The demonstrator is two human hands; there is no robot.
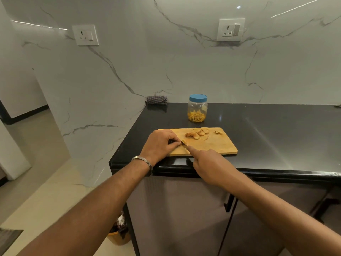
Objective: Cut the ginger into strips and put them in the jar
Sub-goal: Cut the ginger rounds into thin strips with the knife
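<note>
On the black surface (pixel 267 137) lies the cutting board (pixel 217 146), jar (pixel 197 109) just beyond, lidded. The left hand (pixel 160 143) pinches ginger (pixel 178 144) steady; the right hand (pixel 212 163) grips the knife (pixel 184 143), forefinger guiding. Ginger slices (pixel 198 133) wait farther back.

The light is dim and greenish, coming from overhead fixtures that reflect as 2 bright streaks on the glossy marble wall (pixel 166 52). A broad sheen crosses the black countertop (pixel 267 130). Wide-angle distortion bends the edges, and detail is soft throughout.
</note>
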